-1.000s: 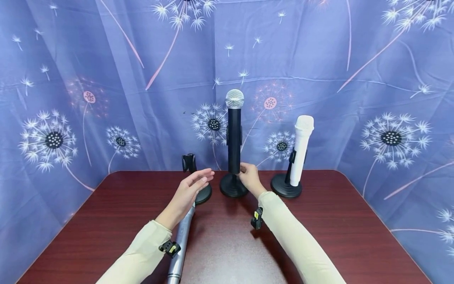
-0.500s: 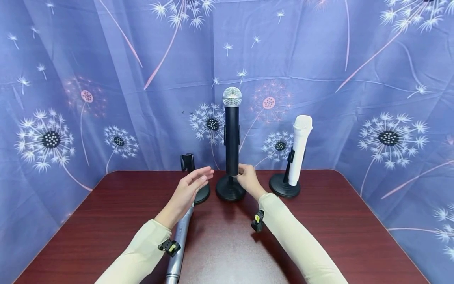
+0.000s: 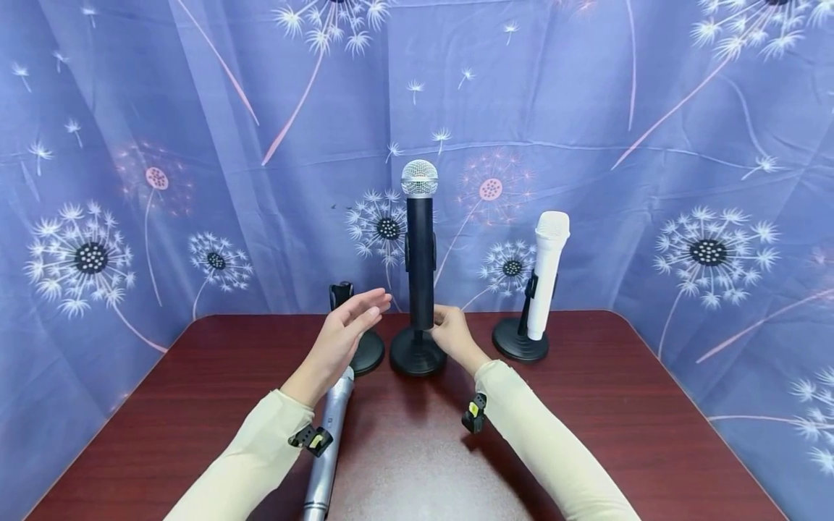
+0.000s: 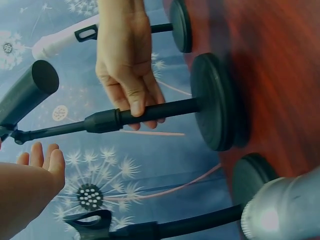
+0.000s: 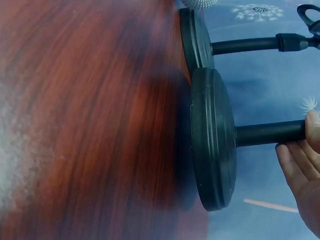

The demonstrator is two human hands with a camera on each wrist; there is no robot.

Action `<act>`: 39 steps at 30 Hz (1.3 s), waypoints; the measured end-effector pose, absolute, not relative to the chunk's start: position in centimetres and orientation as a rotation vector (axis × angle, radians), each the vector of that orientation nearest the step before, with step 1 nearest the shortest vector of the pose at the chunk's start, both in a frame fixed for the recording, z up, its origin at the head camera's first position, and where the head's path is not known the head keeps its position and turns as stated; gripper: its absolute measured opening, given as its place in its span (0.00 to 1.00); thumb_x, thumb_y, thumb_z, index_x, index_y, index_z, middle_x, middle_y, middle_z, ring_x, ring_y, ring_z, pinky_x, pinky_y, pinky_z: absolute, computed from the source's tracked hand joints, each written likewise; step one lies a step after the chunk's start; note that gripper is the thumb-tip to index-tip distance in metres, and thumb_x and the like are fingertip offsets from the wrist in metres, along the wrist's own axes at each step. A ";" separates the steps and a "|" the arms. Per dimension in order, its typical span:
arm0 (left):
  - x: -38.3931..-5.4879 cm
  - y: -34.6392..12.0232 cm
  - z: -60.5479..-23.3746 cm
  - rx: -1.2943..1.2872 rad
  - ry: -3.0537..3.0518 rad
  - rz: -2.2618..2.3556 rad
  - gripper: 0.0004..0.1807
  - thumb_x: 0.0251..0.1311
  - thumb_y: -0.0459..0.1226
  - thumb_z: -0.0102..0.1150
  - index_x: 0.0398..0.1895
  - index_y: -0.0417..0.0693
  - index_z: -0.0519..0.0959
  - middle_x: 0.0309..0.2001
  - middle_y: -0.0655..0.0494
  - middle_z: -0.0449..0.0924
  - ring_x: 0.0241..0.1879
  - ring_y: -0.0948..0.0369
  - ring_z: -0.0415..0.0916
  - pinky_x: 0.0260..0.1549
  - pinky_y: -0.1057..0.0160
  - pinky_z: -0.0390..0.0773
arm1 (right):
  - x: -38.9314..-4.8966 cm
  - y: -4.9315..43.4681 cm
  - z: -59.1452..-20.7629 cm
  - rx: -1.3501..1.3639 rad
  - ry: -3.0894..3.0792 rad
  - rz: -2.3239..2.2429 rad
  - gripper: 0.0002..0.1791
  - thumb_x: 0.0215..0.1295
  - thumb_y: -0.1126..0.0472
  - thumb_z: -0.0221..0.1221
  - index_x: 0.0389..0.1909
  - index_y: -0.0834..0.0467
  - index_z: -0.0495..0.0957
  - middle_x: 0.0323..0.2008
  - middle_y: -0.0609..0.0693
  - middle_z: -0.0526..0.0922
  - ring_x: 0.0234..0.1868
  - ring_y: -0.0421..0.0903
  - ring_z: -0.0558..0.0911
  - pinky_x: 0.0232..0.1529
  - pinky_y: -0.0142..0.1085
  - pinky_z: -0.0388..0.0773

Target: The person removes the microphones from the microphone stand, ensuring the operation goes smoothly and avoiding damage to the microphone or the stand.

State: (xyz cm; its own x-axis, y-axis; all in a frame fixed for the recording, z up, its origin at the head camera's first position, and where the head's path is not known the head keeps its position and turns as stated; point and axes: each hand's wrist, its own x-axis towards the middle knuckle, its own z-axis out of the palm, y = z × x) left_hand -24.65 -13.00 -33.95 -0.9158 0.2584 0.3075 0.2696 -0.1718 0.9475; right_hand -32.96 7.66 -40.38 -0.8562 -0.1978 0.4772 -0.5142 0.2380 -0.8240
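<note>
My right hand (image 3: 455, 334) grips the black pole (image 4: 162, 111) of a microphone stand, just above its round base (image 5: 212, 140). Clipped to that stand is a black microphone (image 3: 420, 260) with a silver mesh head, standing nearly upright. A dark shadow lies under the base; whether it touches the table I cannot tell. To the left, my left hand (image 3: 339, 340) hovers with fingers extended and holds nothing. It partly covers a second stand (image 3: 368, 352), whose clip has no microphone in it. A silver microphone (image 3: 331, 441) lies on the table beside my left forearm.
On the right, a white microphone (image 3: 549, 271) leans in a third black stand (image 3: 520, 340). The dark red wooden table (image 3: 612, 412) ends at a blue dandelion-print curtain (image 3: 313, 181) behind and at the sides.
My right hand has brought the stand with the black microphone slightly left and nearer to me. The left hand has stayed nearly still. The view has shifted a little.
</note>
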 end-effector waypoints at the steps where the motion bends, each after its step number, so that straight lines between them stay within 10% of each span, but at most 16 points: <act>1: -24.7 -13.0 -33.7 -0.653 -2.015 -2.303 0.24 0.71 0.36 0.50 0.67 0.39 0.65 0.66 0.38 0.65 0.65 0.53 0.65 0.65 0.59 0.62 | -32.5 7.6 -39.9 0.683 -2.239 1.651 0.15 0.47 0.85 0.55 0.36 0.74 0.82 0.35 0.65 0.85 0.42 0.55 0.85 0.38 0.26 0.75; 39: -25.7 -11.3 -24.6 -0.776 -2.055 -2.087 0.30 0.65 0.36 0.58 0.70 0.44 0.64 0.66 0.50 0.67 0.64 0.58 0.66 0.64 0.56 0.64 | -27.2 6.3 -38.1 0.768 -2.313 1.664 0.12 0.55 0.81 0.57 0.40 0.73 0.82 0.36 0.65 0.85 0.44 0.58 0.84 0.44 0.30 0.78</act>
